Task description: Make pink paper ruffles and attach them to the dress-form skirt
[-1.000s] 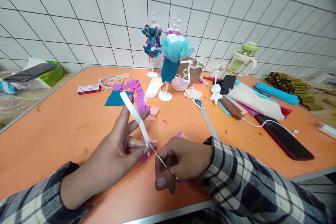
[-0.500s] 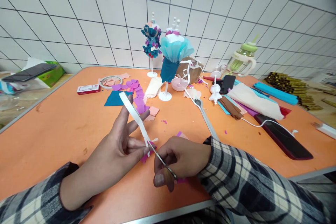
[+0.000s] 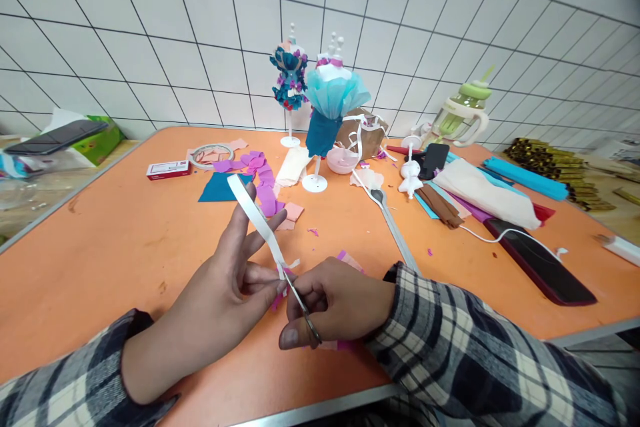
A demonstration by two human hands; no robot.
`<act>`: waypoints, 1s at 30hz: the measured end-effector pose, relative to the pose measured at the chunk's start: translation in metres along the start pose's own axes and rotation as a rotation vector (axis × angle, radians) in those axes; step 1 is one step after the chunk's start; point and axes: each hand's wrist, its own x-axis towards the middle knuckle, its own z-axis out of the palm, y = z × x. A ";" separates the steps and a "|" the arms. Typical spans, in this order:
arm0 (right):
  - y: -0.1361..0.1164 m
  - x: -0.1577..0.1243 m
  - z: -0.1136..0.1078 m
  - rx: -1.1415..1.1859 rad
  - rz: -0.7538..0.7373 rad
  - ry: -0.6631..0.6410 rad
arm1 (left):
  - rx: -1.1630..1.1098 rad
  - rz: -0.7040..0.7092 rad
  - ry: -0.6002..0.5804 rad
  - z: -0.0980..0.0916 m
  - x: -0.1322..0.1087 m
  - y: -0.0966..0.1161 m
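Observation:
My left hand [image 3: 225, 290] pinches a long white ribbon strip [image 3: 255, 217] at its lower end; the strip slants up past my raised index finger. My right hand [image 3: 335, 303] is closed round small metal scissors [image 3: 301, 307], whose blades meet the ribbon's lower end just right of my left fingertips. A pink paper scrap [image 3: 276, 300] lies under the hands on the orange table [image 3: 125, 240].
Two small mannequins in teal dresses [image 3: 327, 107] stand at the back, with purple and pink paper pieces [image 3: 263, 180], a tape roll [image 3: 213, 155] and a red box [image 3: 169, 169] nearby. At right lie a spoon [image 3: 393, 220], fabric strips, a dark phone case [image 3: 543, 260] and a green bottle [image 3: 463, 113].
My right hand with the scissors has moved slightly left, closer to my left fingertips and the ribbon's end. The left hand holds nearly still.

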 end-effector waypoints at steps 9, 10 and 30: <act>-0.001 0.004 0.006 -0.038 -0.062 0.072 | 0.010 0.034 0.031 0.003 -0.004 0.001; -0.001 0.005 0.006 -0.031 -0.059 0.074 | 0.009 0.036 0.030 0.003 -0.003 0.001; 0.007 0.011 0.010 0.085 -0.099 0.063 | 0.100 0.067 0.030 0.005 -0.003 0.005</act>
